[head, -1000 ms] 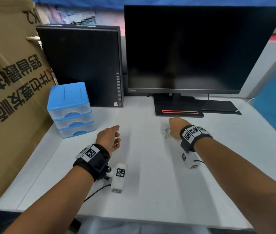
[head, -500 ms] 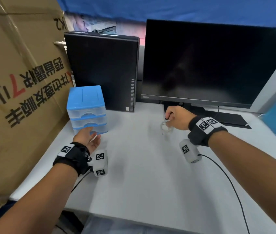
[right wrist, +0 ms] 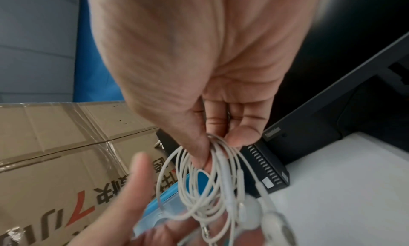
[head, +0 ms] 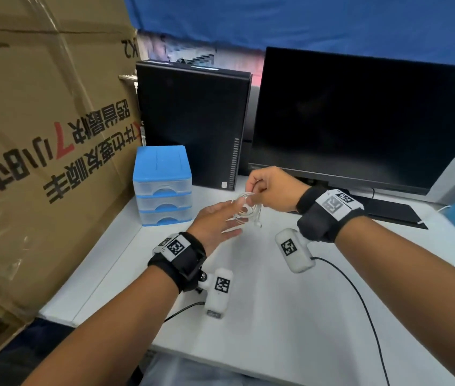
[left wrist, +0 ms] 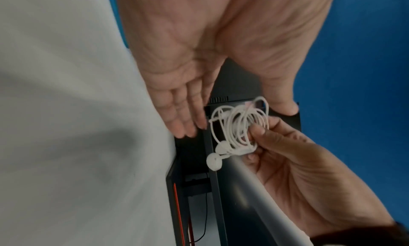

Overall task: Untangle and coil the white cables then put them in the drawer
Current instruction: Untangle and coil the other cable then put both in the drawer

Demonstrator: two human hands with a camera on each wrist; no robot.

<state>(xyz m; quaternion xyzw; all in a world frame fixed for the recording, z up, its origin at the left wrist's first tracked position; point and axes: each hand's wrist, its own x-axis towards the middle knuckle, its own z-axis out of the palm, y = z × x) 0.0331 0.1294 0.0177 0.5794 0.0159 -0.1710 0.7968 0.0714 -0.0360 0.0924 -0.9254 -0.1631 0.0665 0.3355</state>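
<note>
My right hand [head: 252, 192] pinches a tangled bundle of white earphone cable [head: 245, 209] and holds it up above the white desk [head: 290, 316]. In the right wrist view the loops [right wrist: 210, 185] hang from the thumb and fingers, with the earbuds at the lower end. My left hand [head: 233, 218] is open, its straight fingers [left wrist: 181, 117] just beside and under the bundle [left wrist: 239, 127]; whether they touch it I cannot tell. The small blue-topped drawer unit [head: 162, 185] stands at the left with its three clear drawers closed.
A big cardboard box [head: 39, 149] walls off the left side. A black computer tower [head: 192, 121] and a black monitor [head: 360, 115] stand at the back. Black wrist-camera leads [head: 360, 307] trail over the desk toward the front edge.
My right hand has lifted the cable bundle off the desk and brought it left. My left hand has come from the front of the drawer unit across to the bundle.
</note>
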